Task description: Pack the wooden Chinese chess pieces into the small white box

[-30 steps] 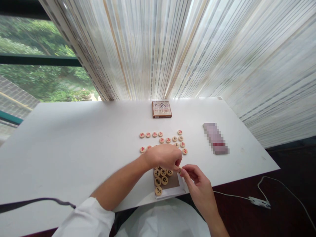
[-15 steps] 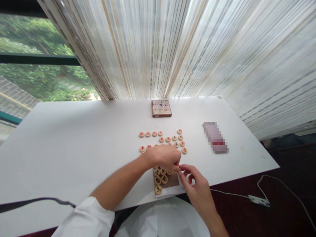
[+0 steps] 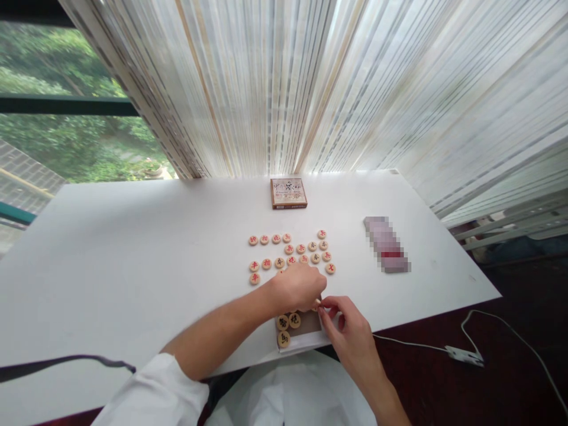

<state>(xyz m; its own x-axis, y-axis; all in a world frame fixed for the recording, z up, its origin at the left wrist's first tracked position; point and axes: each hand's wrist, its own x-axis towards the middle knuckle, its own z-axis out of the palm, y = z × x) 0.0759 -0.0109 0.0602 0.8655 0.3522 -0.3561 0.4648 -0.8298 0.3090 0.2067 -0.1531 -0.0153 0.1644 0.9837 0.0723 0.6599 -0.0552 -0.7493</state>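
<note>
While my right hand (image 3: 348,334) pinches a xiangqi piece (image 3: 316,305) and my left hand (image 3: 297,288) hides its grip, laying it out on the worktop (image 3: 133,266) seems next.

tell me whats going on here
A person is handling round wooden Chinese chess pieces. The right hand pinches one piece at the fingertips, just above an open cardboard tray holding a few black-marked pieces. The left hand is curled over the tray's far edge, hiding what it touches. More red-marked pieces lie in loose rows on the white table beyond, and a printed box sits further back.
</note>
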